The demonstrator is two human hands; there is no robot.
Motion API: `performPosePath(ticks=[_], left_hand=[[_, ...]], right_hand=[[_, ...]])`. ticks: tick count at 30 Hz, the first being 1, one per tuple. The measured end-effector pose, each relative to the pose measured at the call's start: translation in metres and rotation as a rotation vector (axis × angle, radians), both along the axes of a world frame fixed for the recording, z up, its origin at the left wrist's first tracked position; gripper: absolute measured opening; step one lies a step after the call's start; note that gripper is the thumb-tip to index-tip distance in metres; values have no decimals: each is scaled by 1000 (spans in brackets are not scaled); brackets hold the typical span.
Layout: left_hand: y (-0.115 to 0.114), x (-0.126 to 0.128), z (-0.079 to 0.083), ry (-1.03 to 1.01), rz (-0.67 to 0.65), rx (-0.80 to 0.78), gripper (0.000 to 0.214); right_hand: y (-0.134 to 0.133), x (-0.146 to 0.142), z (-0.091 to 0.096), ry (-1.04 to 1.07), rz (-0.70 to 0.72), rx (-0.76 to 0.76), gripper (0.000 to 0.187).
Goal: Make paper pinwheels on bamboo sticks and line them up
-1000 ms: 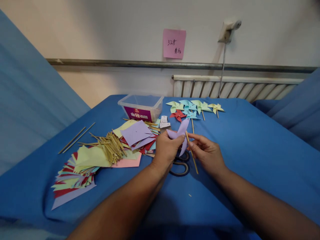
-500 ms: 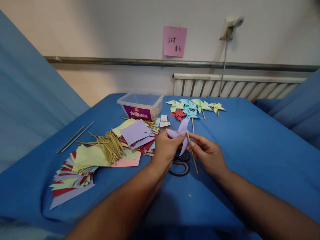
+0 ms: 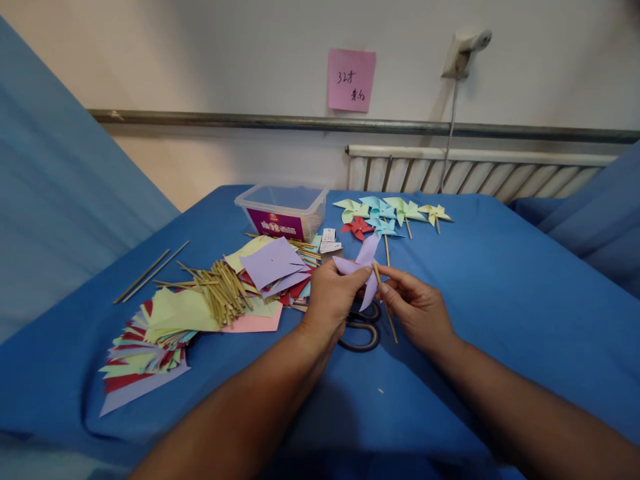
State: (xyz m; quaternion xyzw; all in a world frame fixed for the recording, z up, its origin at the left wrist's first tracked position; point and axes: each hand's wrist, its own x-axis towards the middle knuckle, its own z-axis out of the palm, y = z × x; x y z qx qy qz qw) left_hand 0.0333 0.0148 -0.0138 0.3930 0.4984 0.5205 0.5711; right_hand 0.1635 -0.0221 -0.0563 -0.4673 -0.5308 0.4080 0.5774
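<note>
Head view: from afar I see the left hand (image 3: 331, 291) closed on the purple paper pinwheel (image 3: 369, 251), over the dark scissors handles (image 3: 364, 325). The right hand (image 3: 416, 304) pinches the thin stick (image 3: 389, 318) between thumb and fingertips, its upper end at the pinwheel; contact there I cannot tell.

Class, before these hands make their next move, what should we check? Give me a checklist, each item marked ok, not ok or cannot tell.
1. Left hand gripping the purple pinwheel: ok.
2. Right hand on the thin stick: ok, thumb and fingers at its upper part.
3. Stick fastened to the pinwheel: cannot tell, fingers hide that spot.
4. Scissors clear of the work: not ok, their dark handles lie just below the hands.
5. Spare sticks available: ok, heaped on the papers.
6. Other pinwheels out of the way: ok, grouped beyond the hands.
</note>
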Motion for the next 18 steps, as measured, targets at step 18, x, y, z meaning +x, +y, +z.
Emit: performPosePath(ticks=[18], left_hand=[[0, 0, 1, 27, -3, 5, 24]], right_hand=[[0, 1, -2, -109, -41, 57, 36]])
